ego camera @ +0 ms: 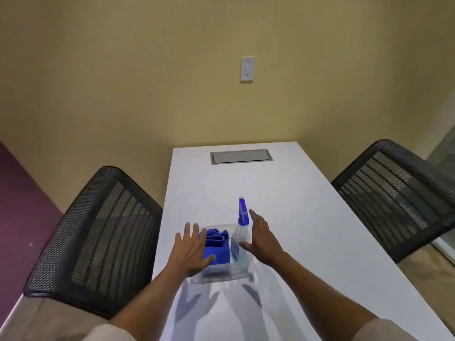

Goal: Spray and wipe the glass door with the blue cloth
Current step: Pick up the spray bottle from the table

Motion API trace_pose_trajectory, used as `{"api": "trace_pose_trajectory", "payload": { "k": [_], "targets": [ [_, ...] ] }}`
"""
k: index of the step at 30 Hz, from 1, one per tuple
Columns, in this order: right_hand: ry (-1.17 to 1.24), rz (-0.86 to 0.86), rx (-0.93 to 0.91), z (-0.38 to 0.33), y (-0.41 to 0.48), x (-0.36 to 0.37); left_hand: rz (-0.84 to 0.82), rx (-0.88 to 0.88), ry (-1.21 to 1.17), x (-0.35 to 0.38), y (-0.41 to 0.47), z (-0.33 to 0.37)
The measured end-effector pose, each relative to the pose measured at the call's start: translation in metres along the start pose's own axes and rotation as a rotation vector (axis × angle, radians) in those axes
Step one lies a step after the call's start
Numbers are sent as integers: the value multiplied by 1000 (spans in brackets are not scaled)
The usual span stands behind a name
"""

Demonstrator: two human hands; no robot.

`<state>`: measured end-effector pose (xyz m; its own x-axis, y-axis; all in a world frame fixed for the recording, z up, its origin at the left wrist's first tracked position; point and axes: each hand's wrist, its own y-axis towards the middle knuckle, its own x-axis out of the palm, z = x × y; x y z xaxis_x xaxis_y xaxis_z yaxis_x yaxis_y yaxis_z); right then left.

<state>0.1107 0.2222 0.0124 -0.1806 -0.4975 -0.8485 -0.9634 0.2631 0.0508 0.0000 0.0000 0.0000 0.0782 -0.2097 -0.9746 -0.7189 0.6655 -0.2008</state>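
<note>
Low in the frame, left hand (pixel 190 252) and right hand (pixel 263 238), each grip spread apart and empty, flank a clear bin (pixel 216 276) on the desk (pixel 283 193), poised to collect blue cloth (pixel 218 244) and spray bottle (pixel 240 232).

Wall (pixel 147 70): plain, yellow-tan, evenly lit. White rocker light switch (pixel 247 69) mounted on it, above the far end of the table. Table (pixel 283 193): long, white, smooth top, far end set against the wall; grey rectangular cable hatch (pixel 241 156) recessed flush near that end. Black mesh-back chairs: one (pixel 98 237) at the table's left side, one (pixel 398 193) at its right, both pushed close. Purple surface (pixel 22 205) at far left. Floor (pixel 49 316): light tan. Glass panel (pixel 443 153) at the right edge, behind the right chair.
</note>
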Motion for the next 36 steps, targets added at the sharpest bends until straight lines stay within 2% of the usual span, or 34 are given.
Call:
{"api": "trace_pose_trajectory", "payload": {
  "k": [5, 12, 28, 36],
  "targets": [
    [313, 15, 121, 15, 24, 21, -140, -10, -49, 36, 20, -1],
    [580, 41, 74, 24, 54, 44, -233, -13, -61, 72, 42, -4],
    [684, 173, 171, 20, 56, 71, -250, 26, -235, 99, 45, 1],
    [699, 246, 171, 13, 54, 75, -195, 12, -313, 105, 43, 1]
  ]
}}
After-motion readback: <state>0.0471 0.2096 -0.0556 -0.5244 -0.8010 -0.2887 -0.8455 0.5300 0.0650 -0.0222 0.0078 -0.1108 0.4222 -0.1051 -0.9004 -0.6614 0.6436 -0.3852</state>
